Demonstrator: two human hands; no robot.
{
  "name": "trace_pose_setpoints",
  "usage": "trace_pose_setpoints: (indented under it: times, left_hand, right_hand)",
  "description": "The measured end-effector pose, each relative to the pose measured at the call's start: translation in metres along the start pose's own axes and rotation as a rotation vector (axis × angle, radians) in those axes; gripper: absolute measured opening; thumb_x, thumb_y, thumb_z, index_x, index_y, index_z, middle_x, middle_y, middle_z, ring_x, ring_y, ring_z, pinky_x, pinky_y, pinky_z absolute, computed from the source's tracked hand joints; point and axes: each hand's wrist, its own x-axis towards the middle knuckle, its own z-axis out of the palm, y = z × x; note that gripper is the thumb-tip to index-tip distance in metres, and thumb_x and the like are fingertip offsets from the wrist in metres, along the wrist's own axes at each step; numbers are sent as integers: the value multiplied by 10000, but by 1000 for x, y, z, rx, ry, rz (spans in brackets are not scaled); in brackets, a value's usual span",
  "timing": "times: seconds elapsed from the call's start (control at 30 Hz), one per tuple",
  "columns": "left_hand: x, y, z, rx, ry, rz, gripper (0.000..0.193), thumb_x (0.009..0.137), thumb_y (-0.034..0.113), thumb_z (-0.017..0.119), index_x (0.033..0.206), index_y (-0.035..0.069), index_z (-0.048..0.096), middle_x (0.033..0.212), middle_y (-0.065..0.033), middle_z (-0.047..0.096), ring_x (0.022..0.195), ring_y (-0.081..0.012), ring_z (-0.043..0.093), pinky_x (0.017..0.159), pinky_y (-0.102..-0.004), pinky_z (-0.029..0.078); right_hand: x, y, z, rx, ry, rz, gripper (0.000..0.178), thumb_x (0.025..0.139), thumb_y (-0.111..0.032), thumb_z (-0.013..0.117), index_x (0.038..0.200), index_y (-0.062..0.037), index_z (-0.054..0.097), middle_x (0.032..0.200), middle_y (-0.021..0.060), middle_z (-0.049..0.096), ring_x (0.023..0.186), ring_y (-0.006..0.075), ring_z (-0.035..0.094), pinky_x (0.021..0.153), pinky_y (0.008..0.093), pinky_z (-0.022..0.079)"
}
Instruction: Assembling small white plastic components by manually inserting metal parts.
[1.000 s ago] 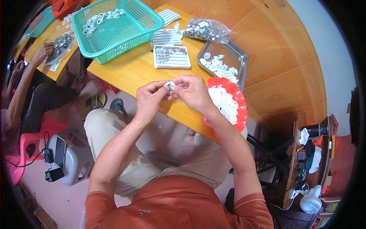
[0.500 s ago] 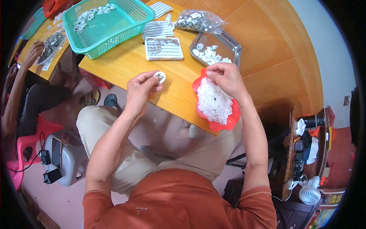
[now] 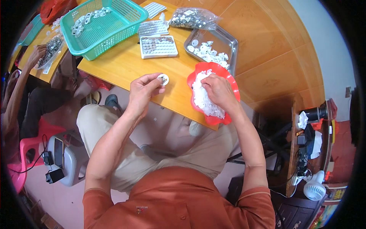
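Between the thumb and fingers of my left hand [image 3: 143, 91] is a small round white plastic part [image 3: 164, 79] with metal bits in its middle. It is held just above the table's near edge. My right hand [image 3: 220, 92] reaches into a red scalloped bowl [image 3: 220, 68], its bent fingertips in a heap of small white plastic pieces [image 3: 201, 100]. Those fingertips are partly hidden, so whatever they grip cannot be made out. The bowl rests at the table's near right corner.
On the yellow table [image 3: 114, 68] stand a green basket [image 3: 91, 54] with white rings, a white tray of small round parts [image 3: 158, 46], a metal tray [image 3: 233, 42] of white parts and a clear bag of metal bits [image 3: 194, 18]. Another person's hand [image 3: 37, 54] works at far left.
My right hand has moved from the bowl's far rim down into the white pieces. The left hand keeps its hold on the round part. The whole view has shifted slightly.
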Motion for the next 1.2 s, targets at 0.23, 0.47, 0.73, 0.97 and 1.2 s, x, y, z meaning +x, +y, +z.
trace_pose_setpoints:
  times: [0.23, 0.47, 0.73, 0.97, 1.2]
  left_hand:
    - [-10, 0, 3, 5, -41, 19, 233, 906, 53, 623, 1118, -42, 630, 957, -105, 689, 745, -128, 646, 680, -234, 536]
    - [-23, 3, 12, 47, -48, 20, 241, 908, 70, 628, 1122, -41, 631, 964, -107, 687, 782, -138, 654, 702, -246, 544]
    - [-42, -3, 21, 103, -27, 34, 241, 906, 77, 632, 1117, -40, 633, 965, -101, 687, 788, -142, 656, 715, -257, 548]
    - [-64, -6, 35, 142, -45, 69, 234, 900, 81, 644, 1105, -32, 641, 957, -96, 690, 783, -140, 654, 717, -259, 546]
    - [-85, -9, 52, 156, -48, 96, 224, 906, 83, 643, 1102, -26, 644, 964, -91, 691, 774, -138, 655, 704, -257, 547]
  right_hand:
    - [-17, -7, -16, 83, 146, 79, 194, 837, -179, 658, 952, -29, 704, 969, 162, 659, 896, 347, 639, 793, 436, 502]
    - [-34, 5, -15, -22, -15, 165, 213, 841, -200, 648, 958, -30, 700, 974, 176, 658, 903, 347, 637, 798, 440, 496]
    - [-47, 11, -11, 201, 199, 184, 148, 798, -146, 643, 862, -25, 699, 897, 138, 676, 821, 312, 653, 735, 388, 511]
    - [-58, 23, -1, 461, 353, 198, 92, 754, -56, 699, 809, 16, 687, 693, 67, 678, 608, 94, 619, 552, 257, 476]
    - [-60, 30, 5, 609, 342, 214, 94, 787, -29, 683, 868, 16, 668, 731, 27, 657, 624, 73, 599, 553, 223, 479]
